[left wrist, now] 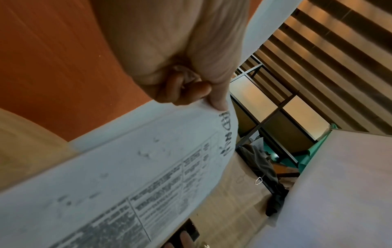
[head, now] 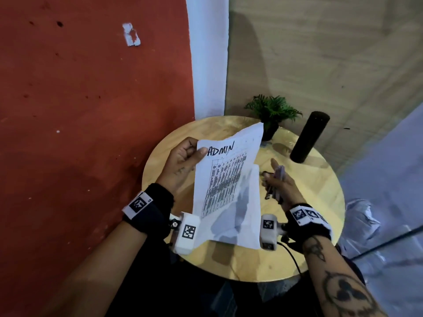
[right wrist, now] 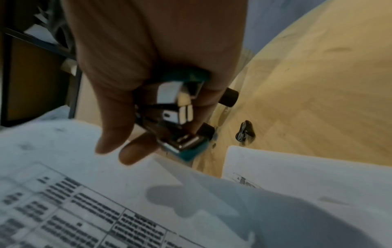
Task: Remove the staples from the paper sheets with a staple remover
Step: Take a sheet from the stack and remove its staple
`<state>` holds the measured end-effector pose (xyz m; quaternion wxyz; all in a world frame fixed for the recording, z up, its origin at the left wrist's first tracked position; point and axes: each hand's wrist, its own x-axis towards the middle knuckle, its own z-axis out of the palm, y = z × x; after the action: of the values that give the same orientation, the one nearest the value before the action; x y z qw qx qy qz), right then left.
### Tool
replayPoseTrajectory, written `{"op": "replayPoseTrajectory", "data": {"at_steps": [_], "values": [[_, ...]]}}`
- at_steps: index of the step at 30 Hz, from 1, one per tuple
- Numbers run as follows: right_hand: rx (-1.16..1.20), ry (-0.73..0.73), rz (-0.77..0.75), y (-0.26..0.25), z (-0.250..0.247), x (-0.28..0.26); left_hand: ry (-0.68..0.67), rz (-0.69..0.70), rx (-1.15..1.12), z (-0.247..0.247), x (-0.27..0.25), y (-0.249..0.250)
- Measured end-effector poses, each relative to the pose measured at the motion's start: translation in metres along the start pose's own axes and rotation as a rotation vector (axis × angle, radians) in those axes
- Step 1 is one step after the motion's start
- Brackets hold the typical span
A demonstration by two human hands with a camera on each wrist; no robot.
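The round wooden counter point(head: 320, 191) carries everything, and it is the landmark here. At its far edge stand a small potted plant point(head: 272, 110) and, just right of it, a tall black cylinder point(head: 310, 136). A small dark clip point(right wrist: 245, 132) lies on the counter's wood near its middle. Above the counter's left half the paper sheets point(head: 226, 179), marked "ADMIN" over a printed table, hang raised and curled, standing between the two hands. The left hand point(head: 183, 163) pinches their top left corner, thumb on the front. Over the counter's middle, just right of the sheets and apart from them, the right hand point(head: 278, 186) wraps its grip around the staple remover point(right wrist: 178, 114), teal with metal jaws.
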<state>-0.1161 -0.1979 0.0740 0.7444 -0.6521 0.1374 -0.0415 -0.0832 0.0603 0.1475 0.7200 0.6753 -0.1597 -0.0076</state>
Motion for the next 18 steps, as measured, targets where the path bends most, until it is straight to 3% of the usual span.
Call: {"op": "replayPoseTrajectory", "data": {"at_steps": [5, 8, 13, 15, 18], "values": [[-0.091, -0.119, 0.027, -0.012, 0.014, 0.022, -0.06, 0.018, 0.033, -0.004, 0.003, 0.013], [-0.059, -0.098, 0.062, -0.012, 0.013, 0.03, -0.046, 0.006, 0.017, -0.012, 0.009, 0.012], [-0.04, 0.026, -0.002, -0.008, 0.026, 0.033, 0.15, -0.031, -0.104, -0.029, 0.029, 0.004], [-0.023, 0.07, -0.051, -0.014, 0.035, 0.037, 0.189, -0.08, -0.118, -0.037, 0.038, -0.003], [0.066, 0.066, -0.077, -0.029, 0.05, 0.046, 0.083, -0.263, -0.087, -0.046, 0.035, -0.025]]}}
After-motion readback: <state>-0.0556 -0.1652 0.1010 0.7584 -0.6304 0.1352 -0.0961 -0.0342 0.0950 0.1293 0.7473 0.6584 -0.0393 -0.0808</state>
